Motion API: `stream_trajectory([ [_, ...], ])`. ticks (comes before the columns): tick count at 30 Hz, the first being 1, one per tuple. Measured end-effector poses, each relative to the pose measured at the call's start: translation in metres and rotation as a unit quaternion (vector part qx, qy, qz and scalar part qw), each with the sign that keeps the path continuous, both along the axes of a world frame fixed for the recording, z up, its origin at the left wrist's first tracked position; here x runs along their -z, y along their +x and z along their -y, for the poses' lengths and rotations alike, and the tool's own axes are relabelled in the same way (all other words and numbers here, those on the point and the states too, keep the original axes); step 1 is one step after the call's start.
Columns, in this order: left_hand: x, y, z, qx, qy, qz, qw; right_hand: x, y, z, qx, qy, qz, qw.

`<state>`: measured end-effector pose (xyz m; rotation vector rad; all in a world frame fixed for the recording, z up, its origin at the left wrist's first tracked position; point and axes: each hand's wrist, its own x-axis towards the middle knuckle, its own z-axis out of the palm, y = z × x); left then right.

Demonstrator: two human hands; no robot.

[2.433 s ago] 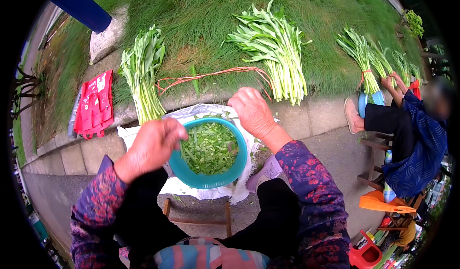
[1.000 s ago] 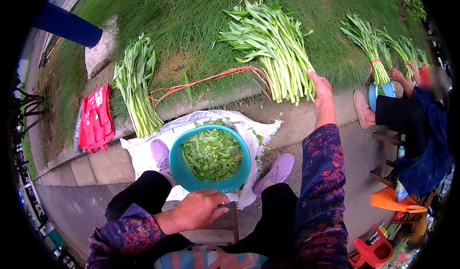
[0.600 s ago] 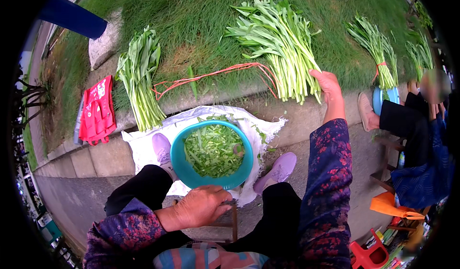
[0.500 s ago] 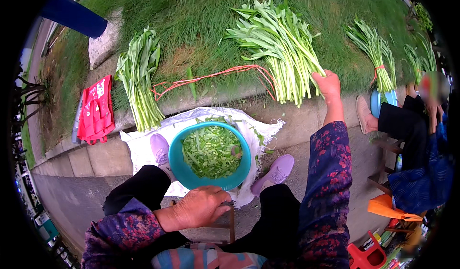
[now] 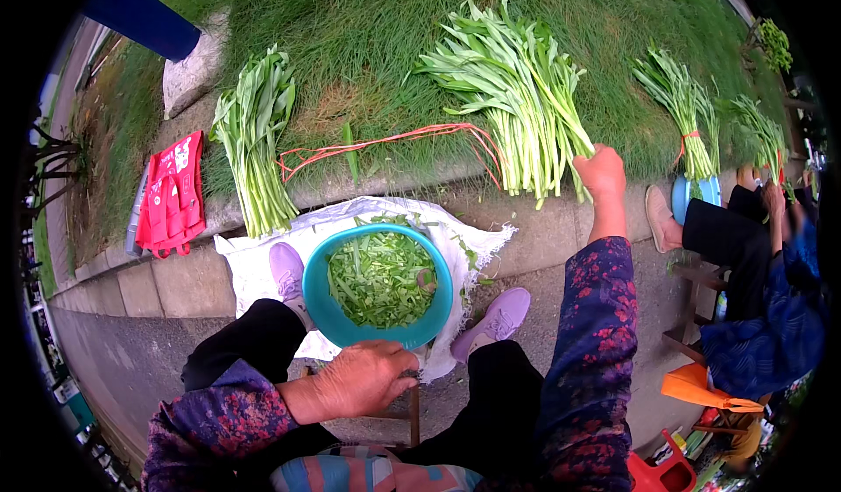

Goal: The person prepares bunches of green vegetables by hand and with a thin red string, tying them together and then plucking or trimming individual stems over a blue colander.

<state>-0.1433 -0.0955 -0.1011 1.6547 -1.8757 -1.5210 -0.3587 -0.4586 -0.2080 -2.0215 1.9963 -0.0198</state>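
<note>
Reaching forward, my right hand is closed around stem ends at the right side of a large bunch of long-stemmed leafy greens, which lies across the grass and kerb. My left hand is curled closed just in front of the near rim of a teal basin. Something small and dark shows at its fingertips, too hidden to name. Chopped green pieces fill much of the basin, which stands on a white woven sack between my feet.
A second bunch of greens lies left, with red string between the bunches. Further left are a red bag and a blue post. At right, another person sits by a blue basin and tied greens.
My right hand has drawn slightly nearer with the stems. My left hand stays curled by the basin. At far right, the other person's hands and greens have shifted.
</note>
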Motion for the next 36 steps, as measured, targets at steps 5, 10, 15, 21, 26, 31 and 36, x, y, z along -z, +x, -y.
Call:
stream_trajectory([
  [5,0.002,-0.001,0.000,0.000,-0.001,0.000,1.000,-0.009,0.007,0.003,0.000,-0.057,-0.066,0.996],
  [10,0.001,-0.002,0.002,0.010,-0.008,-0.005,1.000,-0.001,-0.031,0.023,0.068,-0.020,0.395,0.916],
  [15,0.001,-0.001,-0.001,0.006,-0.012,0.002,1.000,-0.018,-0.034,0.018,0.070,0.068,0.505,0.858],
  [21,0.001,-0.003,-0.001,0.009,-0.026,-0.004,1.000,0.022,-0.035,-0.001,0.149,0.198,0.567,0.786],
  [26,0.001,-0.002,-0.003,0.010,-0.026,-0.004,1.000,0.047,-0.017,-0.005,0.158,0.165,0.510,0.829],
  [31,0.005,-0.003,-0.004,0.016,-0.019,0.005,1.000,0.069,-0.013,-0.010,0.153,0.083,0.486,0.856],
  [36,0.002,-0.001,-0.005,0.001,-0.030,-0.001,1.000,0.051,-0.017,-0.006,0.156,0.091,0.486,0.855],
])
